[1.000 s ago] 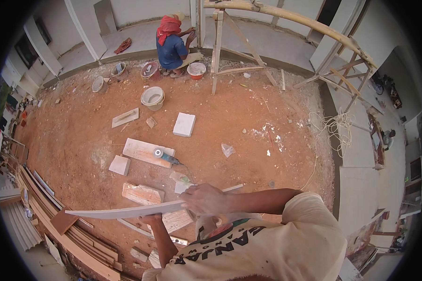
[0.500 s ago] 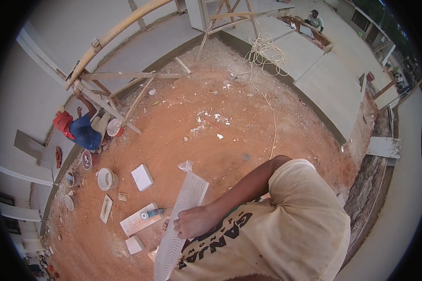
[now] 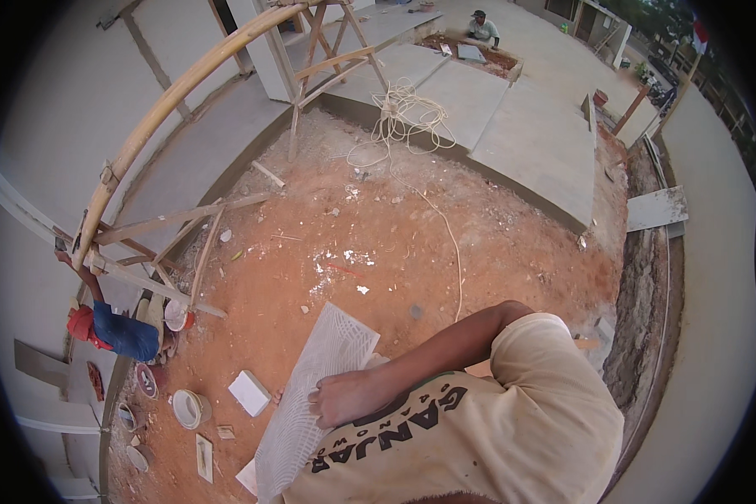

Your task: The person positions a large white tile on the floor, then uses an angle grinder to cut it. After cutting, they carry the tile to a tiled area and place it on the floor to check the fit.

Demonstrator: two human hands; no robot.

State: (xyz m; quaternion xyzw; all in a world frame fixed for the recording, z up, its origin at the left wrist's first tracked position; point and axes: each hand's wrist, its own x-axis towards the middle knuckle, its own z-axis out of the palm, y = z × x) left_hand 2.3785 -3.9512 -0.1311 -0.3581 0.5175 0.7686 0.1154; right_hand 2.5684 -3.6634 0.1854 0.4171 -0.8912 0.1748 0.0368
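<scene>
A long pale tile (image 3: 328, 344), its face covered in fine curved ridges, is held tilted in front of my body. My right hand (image 3: 344, 400) is closed on its right side, with the fingers curled against the ridged face. Of my left hand (image 3: 278, 395), only the fingertips show at the tile's left edge. The rest of that hand is hidden behind the tile. Just left of the tile, a white block (image 3: 249, 393) lies on the reddish soil.
Left on the soil stand a white bucket (image 3: 191, 409) and a flat pale board (image 3: 204, 458). A co-worker in blue (image 3: 126, 332) crouches beside wooden scaffolding (image 3: 143, 227). A coiled cable (image 3: 407, 118) trails across the soil. Another person (image 3: 482, 30) is at a far pit.
The view has swung right and upward. The tile has turned to show more of its ridged face. The power tool seen left of it has gone out of sight.
</scene>
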